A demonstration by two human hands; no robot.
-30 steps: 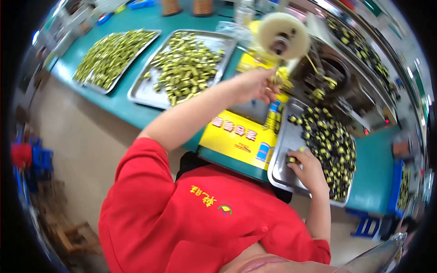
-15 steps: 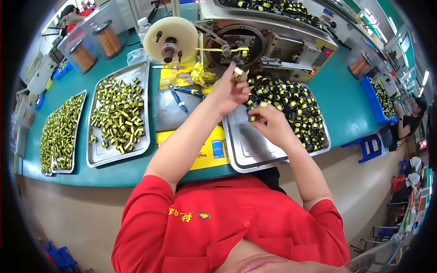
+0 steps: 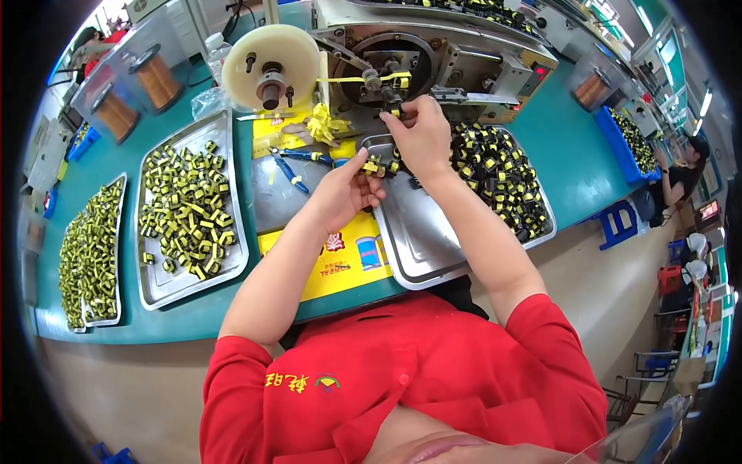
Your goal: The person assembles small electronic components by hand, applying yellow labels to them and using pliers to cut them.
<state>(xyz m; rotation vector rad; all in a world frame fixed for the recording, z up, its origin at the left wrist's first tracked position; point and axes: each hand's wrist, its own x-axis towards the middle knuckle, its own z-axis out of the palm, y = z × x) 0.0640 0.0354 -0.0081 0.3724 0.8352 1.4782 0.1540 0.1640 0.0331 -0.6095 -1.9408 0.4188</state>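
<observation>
If our right hand [image 3: 424,138] tilts, the black-and-yellow piece [image 3: 395,113] its fingers pinch beside the spindle [image 3: 393,96] could slip or snag the thin yellow tape [image 3: 344,80]; a loose grip could drop the yellow-banded piece [image 3: 374,166] clamped in the fingers of our left hand [image 3: 346,189], by the tray [image 3: 417,236]. The pieces look boxy, the tray smooth metal, the reel [image 3: 287,52] round.

Beige floor [image 3: 147,379], teal tabletop [image 3: 568,178], blue stool [image 3: 618,225], bright strip lights [image 3: 645,21] at right
</observation>
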